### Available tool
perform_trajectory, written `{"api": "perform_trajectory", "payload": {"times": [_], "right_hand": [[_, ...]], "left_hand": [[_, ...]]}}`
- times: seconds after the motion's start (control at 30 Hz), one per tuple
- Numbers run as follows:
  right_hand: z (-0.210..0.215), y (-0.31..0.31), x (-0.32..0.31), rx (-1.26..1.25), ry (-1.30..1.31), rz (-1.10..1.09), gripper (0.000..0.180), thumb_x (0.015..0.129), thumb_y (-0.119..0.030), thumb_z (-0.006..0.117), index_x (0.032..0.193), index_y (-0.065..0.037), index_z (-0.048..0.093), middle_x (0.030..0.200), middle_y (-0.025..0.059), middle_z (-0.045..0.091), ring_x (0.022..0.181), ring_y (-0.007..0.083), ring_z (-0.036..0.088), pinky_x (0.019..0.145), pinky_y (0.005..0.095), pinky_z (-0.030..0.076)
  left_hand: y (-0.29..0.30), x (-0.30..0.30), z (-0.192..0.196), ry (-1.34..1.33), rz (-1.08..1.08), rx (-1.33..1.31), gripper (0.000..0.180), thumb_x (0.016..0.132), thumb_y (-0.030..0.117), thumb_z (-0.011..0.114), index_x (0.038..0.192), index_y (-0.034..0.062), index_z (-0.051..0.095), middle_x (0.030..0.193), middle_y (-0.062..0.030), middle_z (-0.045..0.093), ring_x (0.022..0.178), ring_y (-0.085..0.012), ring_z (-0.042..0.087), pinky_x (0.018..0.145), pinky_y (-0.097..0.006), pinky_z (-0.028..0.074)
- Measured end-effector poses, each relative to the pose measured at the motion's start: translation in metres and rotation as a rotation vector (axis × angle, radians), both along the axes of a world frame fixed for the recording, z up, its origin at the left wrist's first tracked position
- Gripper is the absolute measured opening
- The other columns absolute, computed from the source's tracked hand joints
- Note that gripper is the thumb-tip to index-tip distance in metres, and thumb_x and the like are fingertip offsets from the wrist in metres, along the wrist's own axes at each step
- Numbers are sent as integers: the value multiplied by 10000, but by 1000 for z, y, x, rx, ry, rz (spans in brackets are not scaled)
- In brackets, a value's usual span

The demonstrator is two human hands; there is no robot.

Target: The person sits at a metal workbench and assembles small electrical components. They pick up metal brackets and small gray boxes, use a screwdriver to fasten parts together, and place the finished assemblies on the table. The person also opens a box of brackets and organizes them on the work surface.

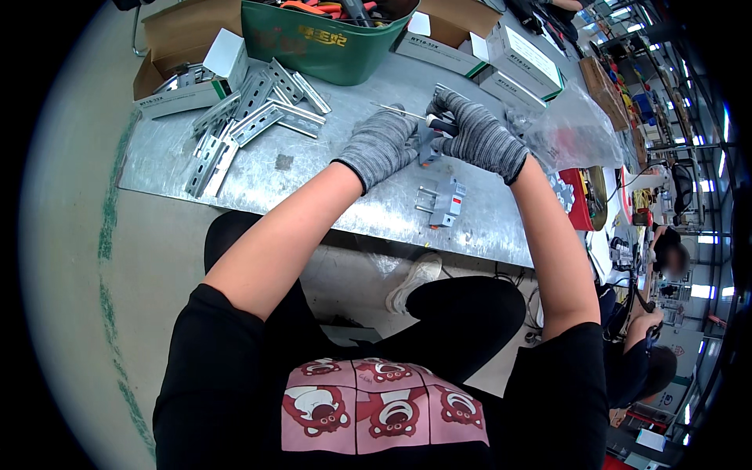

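Observation:
Both my hands wear grey knitted gloves and meet over the middle of the metal table. My right hand (482, 137) is closed around a screwdriver (432, 120) with a dark and white handle. Its thin shaft points left, passing over the fingers of my left hand (381, 147). My left hand is closed on a small grey modular fuse holder (428, 147), partly hidden between the two hands. Nearer me, a second grey fuse holder (449, 204) lies on the table, attached to a short metal rail piece at its left.
Slotted metal rails (254, 117) lie piled at the left, beside an open carton (184, 90). A green tool bin (321, 43) stands at the back. White boxes (521, 63), a clear plastic bag (576, 129) and a red bin (578, 200) line the right. Another person (638, 352) sits farther right.

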State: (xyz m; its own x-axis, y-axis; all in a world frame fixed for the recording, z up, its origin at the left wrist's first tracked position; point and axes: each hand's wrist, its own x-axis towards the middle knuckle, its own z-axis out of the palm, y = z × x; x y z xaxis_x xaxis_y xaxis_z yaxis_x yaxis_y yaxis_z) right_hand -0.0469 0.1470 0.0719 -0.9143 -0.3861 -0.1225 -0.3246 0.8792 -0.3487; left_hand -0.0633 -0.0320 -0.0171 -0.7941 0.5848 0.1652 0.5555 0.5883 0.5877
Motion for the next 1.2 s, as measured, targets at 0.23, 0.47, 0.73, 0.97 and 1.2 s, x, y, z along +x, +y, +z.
{"api": "perform_trajectory", "payload": {"times": [0.23, 0.47, 0.73, 0.97, 1.2], "right_hand": [[-1, 3, 5, -33, 6, -25, 498, 738, -71, 797, 1168, -8, 554, 1032, 140, 653, 961, 221, 636, 885, 341, 508], [-10, 10, 11, -121, 96, -44, 418, 745, -125, 793, 1089, -43, 571, 1022, 162, 642, 978, 335, 637, 845, 400, 520], [-5, -9, 24, 52, 144, -186, 553, 735, -105, 817, 1218, -6, 565, 1081, 154, 677, 1001, 275, 667, 864, 338, 542], [1, 2, 38, -245, 158, -214, 320, 780, -100, 739, 1055, -41, 587, 924, 160, 662, 911, 314, 661, 811, 387, 530], [60, 21, 85, -22, 140, -109, 258, 822, -66, 653, 1074, -28, 613, 916, 170, 672, 870, 308, 673, 792, 371, 547]], "left_hand": [[3, -1, 5, 96, 49, -23, 352, 751, 184, 701, 1061, 29, 641, 995, -165, 624, 1021, -328, 599, 930, -397, 495], [5, 0, 7, -78, -88, 287, 568, 755, 181, 713, 1276, 68, 516, 1109, -182, 624, 1111, -334, 579, 979, -388, 470], [0, 0, 2, 95, -48, 193, 530, 790, 194, 681, 1286, 63, 544, 1115, -176, 646, 1051, -311, 625, 947, -383, 497], [3, -9, 2, -74, -99, 174, 514, 772, 177, 701, 1251, 49, 564, 1147, -170, 638, 1082, -311, 613, 959, -390, 491], [3, -11, -11, -8, -89, 203, 550, 741, 115, 719, 1259, 46, 547, 1138, -148, 636, 1077, -304, 618, 970, -386, 489]]}}
